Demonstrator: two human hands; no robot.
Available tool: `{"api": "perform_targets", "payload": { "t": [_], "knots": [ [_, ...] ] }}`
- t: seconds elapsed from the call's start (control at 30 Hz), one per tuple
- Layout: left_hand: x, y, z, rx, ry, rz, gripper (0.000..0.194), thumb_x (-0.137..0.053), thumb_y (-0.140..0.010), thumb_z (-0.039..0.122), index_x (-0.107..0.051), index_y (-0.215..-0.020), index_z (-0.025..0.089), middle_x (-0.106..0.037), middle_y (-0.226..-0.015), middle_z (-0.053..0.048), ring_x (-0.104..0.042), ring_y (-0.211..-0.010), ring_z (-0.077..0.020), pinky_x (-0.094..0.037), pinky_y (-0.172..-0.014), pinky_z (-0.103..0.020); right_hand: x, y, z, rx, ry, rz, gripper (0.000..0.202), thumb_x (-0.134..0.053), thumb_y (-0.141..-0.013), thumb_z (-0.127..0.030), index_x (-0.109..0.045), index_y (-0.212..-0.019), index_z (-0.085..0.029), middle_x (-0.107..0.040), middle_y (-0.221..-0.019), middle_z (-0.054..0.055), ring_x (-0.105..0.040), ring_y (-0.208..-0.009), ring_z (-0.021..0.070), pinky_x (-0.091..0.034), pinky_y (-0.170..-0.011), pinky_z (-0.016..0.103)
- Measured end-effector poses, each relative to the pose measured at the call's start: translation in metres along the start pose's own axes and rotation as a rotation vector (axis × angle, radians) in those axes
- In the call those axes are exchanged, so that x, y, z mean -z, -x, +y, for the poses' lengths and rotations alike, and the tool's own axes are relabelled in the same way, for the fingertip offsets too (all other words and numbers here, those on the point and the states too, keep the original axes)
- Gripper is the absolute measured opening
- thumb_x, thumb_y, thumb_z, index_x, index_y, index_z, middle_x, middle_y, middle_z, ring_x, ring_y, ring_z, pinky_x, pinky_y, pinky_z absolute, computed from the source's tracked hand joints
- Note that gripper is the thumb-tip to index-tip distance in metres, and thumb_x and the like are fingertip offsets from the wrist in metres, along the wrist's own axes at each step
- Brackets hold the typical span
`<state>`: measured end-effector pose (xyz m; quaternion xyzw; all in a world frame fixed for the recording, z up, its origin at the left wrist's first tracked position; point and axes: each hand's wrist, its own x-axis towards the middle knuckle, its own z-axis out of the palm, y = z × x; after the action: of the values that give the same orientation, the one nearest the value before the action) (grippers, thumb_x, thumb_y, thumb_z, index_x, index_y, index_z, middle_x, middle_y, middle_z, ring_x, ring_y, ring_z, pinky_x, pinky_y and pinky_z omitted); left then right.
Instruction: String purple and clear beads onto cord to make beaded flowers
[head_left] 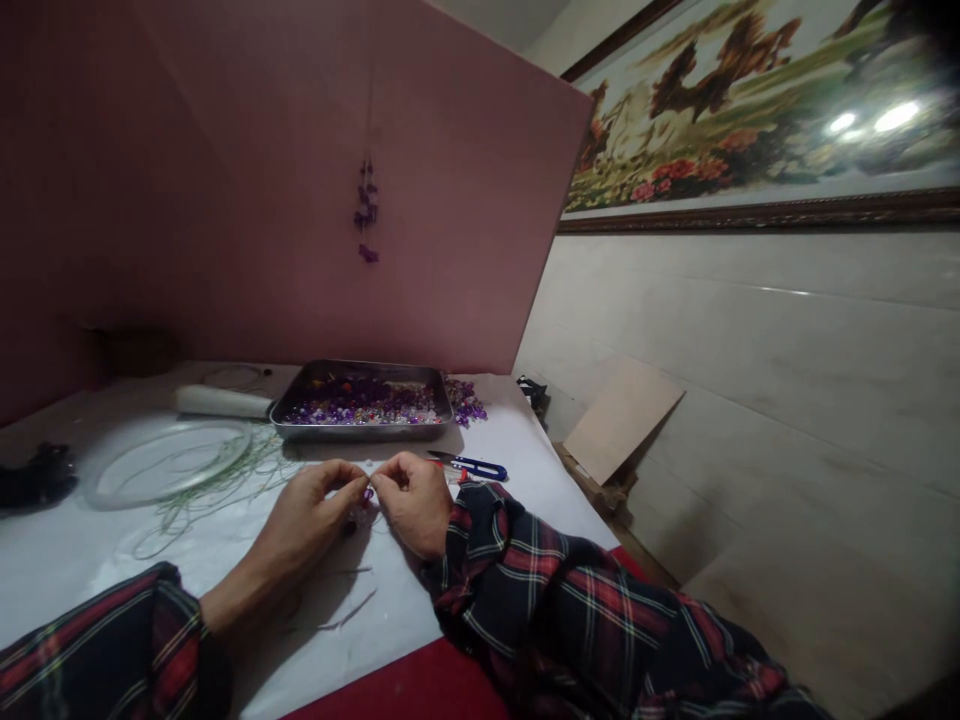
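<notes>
My left hand [322, 508] and my right hand [415, 503] meet over the white-covered table, thumbs and forefingers pinched nearly tip to tip. Small purple and clear beads [367, 496] hang just under the fingertips, held between the two pinches; any thread through them is too fine to make out. Right behind my right hand lie blue-handled thread snips [478, 467], with a small red item [463, 476] partly hidden by that hand. Beyond both hands stands a metal tray [360, 433] of loose purple, clear and amber beads [367, 402].
More purple beads [466, 400] are heaped right of the tray. Tangled green cord [202, 500] and a pale ring-shaped coil [105, 490] lie at left, near a white cone [221, 402] and a dark object [37, 478]. A purple bead strand [366, 205] hangs against the pink partition [262, 180].
</notes>
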<state>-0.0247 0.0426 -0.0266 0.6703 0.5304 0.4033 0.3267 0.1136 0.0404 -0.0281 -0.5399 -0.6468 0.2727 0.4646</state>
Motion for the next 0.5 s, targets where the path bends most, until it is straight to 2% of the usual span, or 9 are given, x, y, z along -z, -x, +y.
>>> {"api": "perform_targets", "payload": {
  "t": [0.2, 0.4, 0.5],
  "knots": [
    [-0.0014, 0.0007, -0.0004, 0.012, 0.064, -0.015, 0.026, -0.054, -0.075, 0.041, -0.063, -0.068, 0.018, -0.06, -0.057, 0.0, -0.053, -0.053, -0.0164, -0.041, -0.051, -0.027, -0.0006, -0.0003, 0.0004, -0.015, 0.019, -0.003, 0.01, -0.057, -0.075, -0.011, -0.064, -0.069, -0.014, -0.062, -0.062, -0.001, -0.056, -0.06, 0.0122, -0.04, -0.057, 0.021],
    [0.0009, -0.0031, -0.002, -0.048, -0.016, 0.033, 0.026, -0.054, -0.073, 0.039, -0.067, -0.069, 0.017, -0.066, -0.065, -0.004, -0.059, -0.063, -0.0209, -0.044, -0.059, -0.03, -0.0035, -0.0021, 0.0057, 0.02, 0.037, 0.0, 0.011, -0.056, -0.078, -0.011, -0.065, -0.071, -0.015, -0.064, -0.064, -0.001, -0.057, -0.062, 0.012, -0.041, -0.059, 0.021],
    [0.002, -0.002, -0.0011, -0.042, 0.013, 0.034, 0.025, -0.056, -0.071, 0.037, -0.069, -0.072, 0.017, -0.069, -0.07, -0.006, -0.061, -0.067, -0.0222, -0.046, -0.061, -0.031, -0.0028, -0.0018, 0.005, 0.021, 0.043, 0.004, 0.011, -0.056, -0.078, -0.013, -0.065, -0.072, -0.015, -0.064, -0.064, -0.002, -0.057, -0.063, 0.0123, -0.041, -0.059, 0.021]
  ]
}}
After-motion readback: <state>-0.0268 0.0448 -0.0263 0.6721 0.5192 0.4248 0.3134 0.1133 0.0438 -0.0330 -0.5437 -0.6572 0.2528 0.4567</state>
